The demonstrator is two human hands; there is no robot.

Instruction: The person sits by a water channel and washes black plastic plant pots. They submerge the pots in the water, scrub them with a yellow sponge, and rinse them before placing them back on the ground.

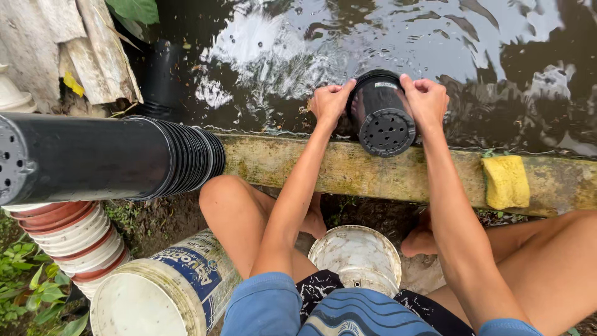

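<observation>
From the head view, the left hand (329,102) and right hand (427,99) each close their grip on the rim of a black plastic pot (382,115), held tilted over the mossy ledge (348,171) at the edge of the dark water (385,37). A yellow sponge (506,181) rests on the ledge, well to the right. A long stack of black pots (112,158) lies at the left.

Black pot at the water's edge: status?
Both hands, left and right, grip black pot, tipped over concrete ledge. Holed base faces camera. Yellow sponge on ledge, apart.
</observation>
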